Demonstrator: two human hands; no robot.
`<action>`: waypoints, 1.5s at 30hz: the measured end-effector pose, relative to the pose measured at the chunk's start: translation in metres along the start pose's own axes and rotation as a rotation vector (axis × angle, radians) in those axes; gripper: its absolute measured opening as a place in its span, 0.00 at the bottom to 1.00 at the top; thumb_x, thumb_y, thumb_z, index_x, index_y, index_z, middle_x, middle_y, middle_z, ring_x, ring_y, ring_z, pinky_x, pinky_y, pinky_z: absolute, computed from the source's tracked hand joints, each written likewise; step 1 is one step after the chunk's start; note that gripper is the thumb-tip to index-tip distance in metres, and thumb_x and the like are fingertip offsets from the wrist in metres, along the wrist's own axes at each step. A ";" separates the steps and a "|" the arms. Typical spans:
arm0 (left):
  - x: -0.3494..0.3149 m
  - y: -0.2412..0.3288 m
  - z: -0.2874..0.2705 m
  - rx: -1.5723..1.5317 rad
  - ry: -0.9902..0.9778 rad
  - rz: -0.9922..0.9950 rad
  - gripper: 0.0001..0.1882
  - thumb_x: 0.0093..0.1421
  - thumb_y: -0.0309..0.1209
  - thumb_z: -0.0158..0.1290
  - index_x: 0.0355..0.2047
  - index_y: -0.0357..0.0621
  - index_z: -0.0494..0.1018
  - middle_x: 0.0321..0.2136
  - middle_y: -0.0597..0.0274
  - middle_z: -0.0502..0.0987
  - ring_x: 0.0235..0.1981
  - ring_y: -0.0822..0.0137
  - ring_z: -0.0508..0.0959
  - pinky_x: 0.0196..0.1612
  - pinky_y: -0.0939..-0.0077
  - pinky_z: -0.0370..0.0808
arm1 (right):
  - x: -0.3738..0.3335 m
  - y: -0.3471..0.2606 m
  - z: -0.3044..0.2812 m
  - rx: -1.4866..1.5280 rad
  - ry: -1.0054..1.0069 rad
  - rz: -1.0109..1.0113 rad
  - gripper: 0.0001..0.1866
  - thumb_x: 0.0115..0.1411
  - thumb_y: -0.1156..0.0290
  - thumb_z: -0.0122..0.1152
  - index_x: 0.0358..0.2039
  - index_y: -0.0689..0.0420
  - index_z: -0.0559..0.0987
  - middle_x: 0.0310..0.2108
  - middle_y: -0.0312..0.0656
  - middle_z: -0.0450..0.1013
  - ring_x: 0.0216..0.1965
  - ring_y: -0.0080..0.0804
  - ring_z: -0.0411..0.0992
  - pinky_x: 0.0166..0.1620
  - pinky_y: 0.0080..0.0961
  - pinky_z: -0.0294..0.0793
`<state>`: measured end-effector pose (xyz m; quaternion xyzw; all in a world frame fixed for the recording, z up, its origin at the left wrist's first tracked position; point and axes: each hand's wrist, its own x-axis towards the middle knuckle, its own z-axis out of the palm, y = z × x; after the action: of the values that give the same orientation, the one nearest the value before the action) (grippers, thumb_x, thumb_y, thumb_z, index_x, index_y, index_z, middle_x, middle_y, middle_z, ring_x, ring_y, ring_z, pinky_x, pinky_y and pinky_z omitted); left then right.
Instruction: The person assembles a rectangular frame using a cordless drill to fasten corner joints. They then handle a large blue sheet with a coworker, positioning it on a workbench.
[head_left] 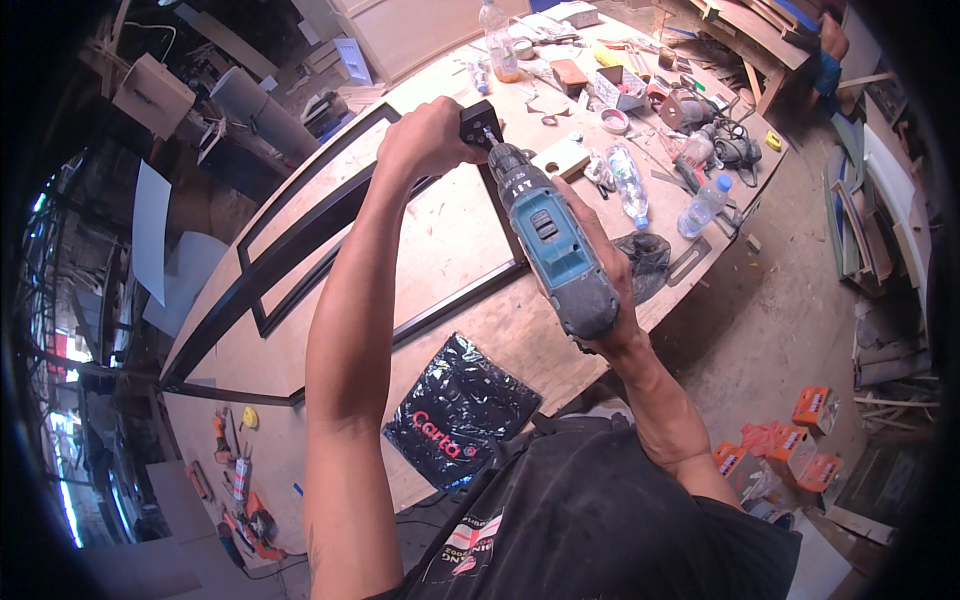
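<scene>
My right hand (612,262) is wrapped round the grip of a teal and black cordless drill (553,236), pointing away from me. The drill's bit meets, or nearly meets, the squared end (477,121) of a black bar. My left hand (428,138) is closed over this bar beside that end; its fingers are partly hidden. A long black frame (290,235) stretches from there toward the near left across the wooden worktable (450,240). Thinner black frame bars lie flat beneath it. Near me on the table lies a shiny black plastic bag (462,408).
Plastic bottles (627,185), rolls of tape (614,121) and power tools (690,110) crowd the far right of the table. Hand tools (240,480) lie at the near left. Orange boxes (793,450) sit on the floor at right, with stacked boards (880,230) beyond.
</scene>
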<state>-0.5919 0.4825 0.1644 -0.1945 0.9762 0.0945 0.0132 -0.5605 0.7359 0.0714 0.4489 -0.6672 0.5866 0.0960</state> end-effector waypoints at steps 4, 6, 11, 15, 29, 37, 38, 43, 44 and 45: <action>-0.001 0.001 0.001 0.004 0.012 -0.007 0.24 0.48 0.44 0.73 0.40 0.42 0.82 0.37 0.52 0.85 0.39 0.55 0.85 0.43 0.58 0.80 | 0.003 0.002 0.003 0.023 0.003 0.017 0.45 0.53 0.79 0.66 0.71 0.63 0.60 0.53 0.60 0.76 0.52 0.50 0.80 0.52 0.36 0.80; 0.000 0.000 0.003 0.016 0.026 -0.002 0.24 0.48 0.44 0.73 0.41 0.43 0.82 0.37 0.52 0.85 0.39 0.55 0.85 0.42 0.58 0.80 | 0.004 0.002 0.003 0.028 -0.006 0.022 0.45 0.53 0.78 0.67 0.71 0.63 0.59 0.53 0.60 0.76 0.52 0.51 0.79 0.53 0.37 0.80; 0.002 -0.002 0.006 0.009 0.025 -0.004 0.25 0.48 0.44 0.72 0.41 0.42 0.81 0.36 0.52 0.85 0.39 0.55 0.85 0.43 0.58 0.80 | 0.008 -0.004 0.003 0.052 -0.026 0.041 0.43 0.53 0.78 0.69 0.69 0.66 0.63 0.60 0.56 0.72 0.55 0.48 0.78 0.55 0.35 0.79; 0.004 -0.004 0.008 0.014 0.033 -0.013 0.25 0.48 0.44 0.72 0.40 0.41 0.80 0.35 0.52 0.85 0.39 0.55 0.85 0.42 0.58 0.80 | 0.009 0.000 0.004 0.021 -0.023 0.014 0.48 0.50 0.77 0.70 0.71 0.62 0.59 0.53 0.60 0.76 0.51 0.53 0.79 0.53 0.38 0.80; -0.001 -0.002 0.010 0.072 0.116 0.029 0.23 0.50 0.43 0.71 0.40 0.41 0.80 0.33 0.52 0.85 0.37 0.54 0.85 0.41 0.58 0.80 | 0.014 -0.007 0.007 0.008 -0.029 0.105 0.42 0.55 0.75 0.68 0.70 0.58 0.62 0.49 0.61 0.78 0.49 0.56 0.80 0.51 0.41 0.81; 0.000 -0.003 0.011 0.067 0.103 0.043 0.24 0.48 0.43 0.71 0.40 0.42 0.81 0.37 0.52 0.85 0.38 0.54 0.85 0.42 0.58 0.81 | 0.015 -0.008 0.007 0.018 -0.034 0.140 0.42 0.55 0.72 0.69 0.70 0.55 0.62 0.49 0.59 0.78 0.49 0.56 0.80 0.49 0.42 0.81; 0.000 -0.003 0.011 0.067 0.105 0.042 0.24 0.48 0.43 0.71 0.41 0.42 0.81 0.37 0.52 0.85 0.38 0.54 0.85 0.42 0.58 0.81 | 0.015 -0.007 0.007 0.023 -0.037 0.143 0.42 0.56 0.72 0.69 0.70 0.55 0.62 0.49 0.59 0.78 0.49 0.56 0.80 0.49 0.42 0.81; 0.000 -0.002 0.010 0.068 0.087 0.019 0.24 0.48 0.43 0.71 0.41 0.42 0.81 0.36 0.52 0.85 0.38 0.53 0.85 0.42 0.59 0.81 | 0.018 -0.008 0.008 0.034 -0.016 0.097 0.42 0.56 0.72 0.69 0.70 0.55 0.62 0.49 0.59 0.78 0.49 0.56 0.80 0.50 0.42 0.81; 0.000 -0.002 0.010 0.068 0.090 0.020 0.24 0.48 0.43 0.71 0.41 0.42 0.81 0.37 0.52 0.85 0.38 0.53 0.85 0.42 0.59 0.81 | 0.019 -0.007 0.007 0.031 -0.019 0.095 0.42 0.55 0.72 0.69 0.70 0.55 0.62 0.49 0.59 0.78 0.49 0.56 0.80 0.50 0.42 0.81; -0.001 -0.001 0.010 0.068 0.089 0.019 0.24 0.48 0.43 0.71 0.41 0.42 0.81 0.37 0.51 0.85 0.38 0.53 0.85 0.42 0.59 0.81 | 0.019 -0.007 0.006 0.028 -0.023 0.094 0.42 0.55 0.72 0.69 0.70 0.55 0.62 0.49 0.59 0.78 0.49 0.56 0.80 0.50 0.42 0.81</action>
<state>-0.5907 0.4834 0.1548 -0.1886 0.9803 0.0528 -0.0246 -0.5642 0.7216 0.0870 0.4251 -0.6803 0.5945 0.0547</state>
